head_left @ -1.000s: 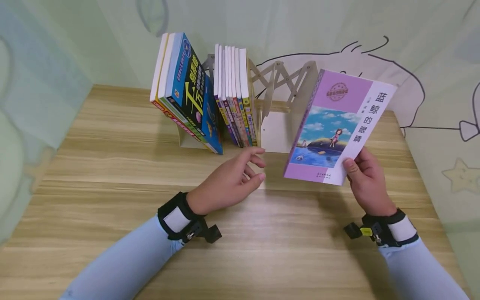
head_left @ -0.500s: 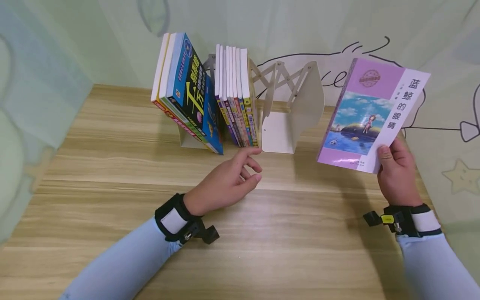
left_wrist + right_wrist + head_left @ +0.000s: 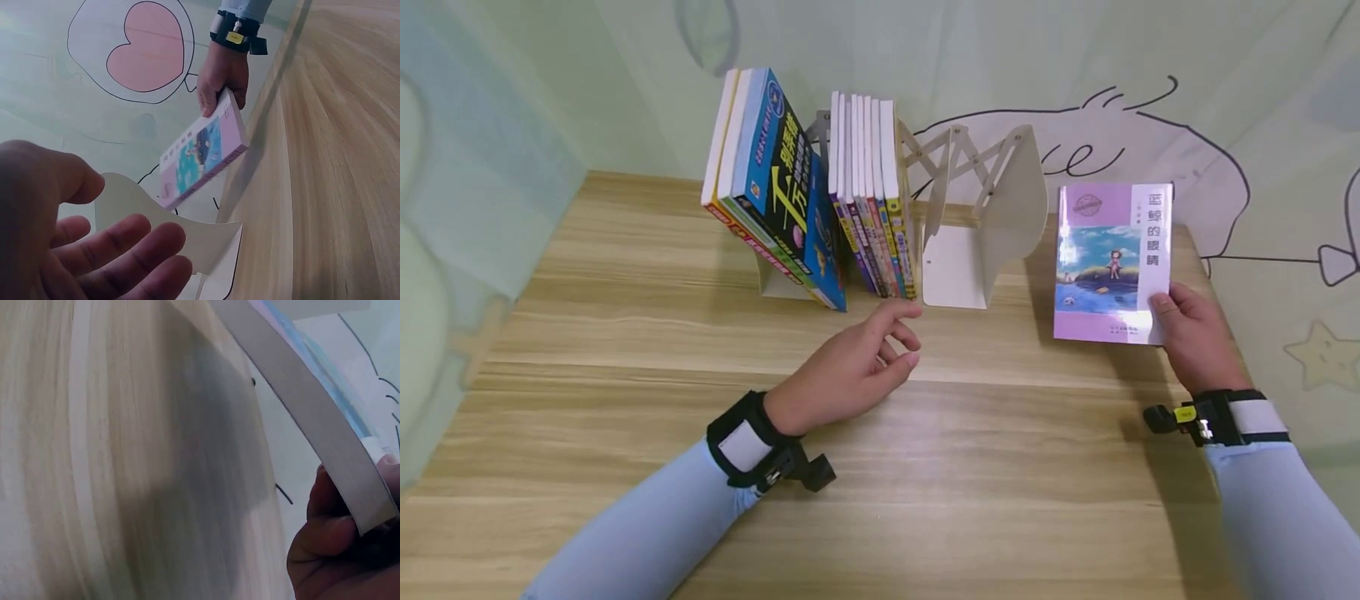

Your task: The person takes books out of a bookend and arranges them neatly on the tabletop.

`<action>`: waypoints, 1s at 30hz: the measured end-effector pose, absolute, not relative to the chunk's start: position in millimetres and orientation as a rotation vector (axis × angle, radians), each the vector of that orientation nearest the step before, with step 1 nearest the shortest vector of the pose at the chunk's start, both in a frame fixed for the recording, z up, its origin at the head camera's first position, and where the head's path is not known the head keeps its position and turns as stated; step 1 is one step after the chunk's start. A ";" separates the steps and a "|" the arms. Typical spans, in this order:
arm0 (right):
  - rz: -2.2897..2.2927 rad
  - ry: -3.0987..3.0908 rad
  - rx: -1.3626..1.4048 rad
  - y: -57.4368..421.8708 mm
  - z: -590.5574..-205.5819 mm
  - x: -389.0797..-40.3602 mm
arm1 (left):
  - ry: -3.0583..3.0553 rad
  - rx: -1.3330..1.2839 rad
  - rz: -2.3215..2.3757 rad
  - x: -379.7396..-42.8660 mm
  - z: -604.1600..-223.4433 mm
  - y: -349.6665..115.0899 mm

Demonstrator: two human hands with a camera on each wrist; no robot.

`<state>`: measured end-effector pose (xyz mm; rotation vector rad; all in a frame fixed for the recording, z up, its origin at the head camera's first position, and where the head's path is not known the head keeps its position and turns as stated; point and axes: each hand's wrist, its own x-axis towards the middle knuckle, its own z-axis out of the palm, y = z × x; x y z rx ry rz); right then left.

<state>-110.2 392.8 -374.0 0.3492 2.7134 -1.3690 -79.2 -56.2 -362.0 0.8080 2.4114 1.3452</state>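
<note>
A purple-and-white paperback book (image 3: 1101, 267) with a seaside picture on its cover is gripped at its lower right edge by my right hand (image 3: 1198, 337), thumb on the front cover. The right wrist view shows the book's page edge (image 3: 325, 419) above the table, with the fingers behind it. My left hand (image 3: 850, 367) holds nothing; its fingers are loosely bent just in front of the expandable metal bookend rack (image 3: 1015, 200). In the left wrist view the rack's end plate (image 3: 156, 212) stands beyond the left fingers (image 3: 144, 262).
Several thin books (image 3: 868, 183) stand upright in the rack's middle section. Larger books (image 3: 775, 183) lean at its left end. Behind the wooden table (image 3: 925, 483) is a wall (image 3: 925, 50) with line drawings.
My right hand has carried the book to the right, away from the rack, and turned it more upright, facing the head camera. My left hand has barely moved.
</note>
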 end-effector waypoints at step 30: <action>-0.604 2.675 0.319 383.7 -380.9 -144.5 | 2.393 0.771 1.299 -74.9 -360.1 -61.3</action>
